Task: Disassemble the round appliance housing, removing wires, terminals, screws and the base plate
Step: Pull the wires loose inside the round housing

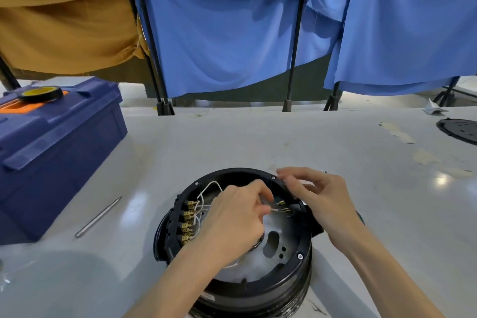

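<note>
A round black appliance housing lies open side up on the white table, close in front of me. Inside it, white wires run to a row of brass terminals along the left wall. My left hand reaches into the housing and pinches a white wire with a brass terminal near the right wall. My right hand rests on the housing's right rim, its fingers loosely bent beside a black block. A metal plate with holes lines the bottom.
A blue toolbox with a tape roll on its lid stands at the left. A thin metal screwdriver shaft lies between toolbox and housing. A black round plate sits at the far right. Blue and ochre cloths hang behind the table.
</note>
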`<action>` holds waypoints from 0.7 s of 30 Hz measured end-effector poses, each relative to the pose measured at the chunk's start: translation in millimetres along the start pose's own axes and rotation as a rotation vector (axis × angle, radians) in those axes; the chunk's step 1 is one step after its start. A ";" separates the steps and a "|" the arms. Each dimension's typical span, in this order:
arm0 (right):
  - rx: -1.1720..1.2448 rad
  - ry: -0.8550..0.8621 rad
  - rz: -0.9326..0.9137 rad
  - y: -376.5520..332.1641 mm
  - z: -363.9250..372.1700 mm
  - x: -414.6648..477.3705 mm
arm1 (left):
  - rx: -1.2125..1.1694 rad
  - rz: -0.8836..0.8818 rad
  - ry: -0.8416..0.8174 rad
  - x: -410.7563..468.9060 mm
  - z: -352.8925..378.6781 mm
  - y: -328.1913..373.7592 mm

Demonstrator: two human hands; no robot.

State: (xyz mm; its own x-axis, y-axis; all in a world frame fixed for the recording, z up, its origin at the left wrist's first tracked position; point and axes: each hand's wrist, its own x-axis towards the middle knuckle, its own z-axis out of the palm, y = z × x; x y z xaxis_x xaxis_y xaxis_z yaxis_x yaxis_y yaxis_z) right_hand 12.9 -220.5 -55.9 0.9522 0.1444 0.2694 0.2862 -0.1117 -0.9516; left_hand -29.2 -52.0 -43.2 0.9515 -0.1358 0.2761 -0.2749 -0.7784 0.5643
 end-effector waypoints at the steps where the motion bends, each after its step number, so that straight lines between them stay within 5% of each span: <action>1: -0.067 -0.032 -0.017 -4.4 -2.2 -1.4 | -0.010 0.005 0.023 1.3 -1.4 0.4; 13: -0.179 -0.006 -0.052 -1.1 4.2 -7.3 | 0.074 0.105 0.029 14.8 1.8 12.9; 21: -0.219 0.530 0.059 16.9 -15.6 28.0 | 0.206 0.078 0.192 21.1 -16.9 -26.5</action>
State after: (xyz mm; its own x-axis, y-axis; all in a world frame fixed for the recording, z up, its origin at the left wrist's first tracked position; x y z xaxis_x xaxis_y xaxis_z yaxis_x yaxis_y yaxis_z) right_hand 46.1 -233.6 -62.2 0.8747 -0.3747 0.3074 0.1923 -0.3139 -0.9298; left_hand -4.2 -23.8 -39.2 0.8797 -0.0968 0.4655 -0.2933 -0.8810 0.3711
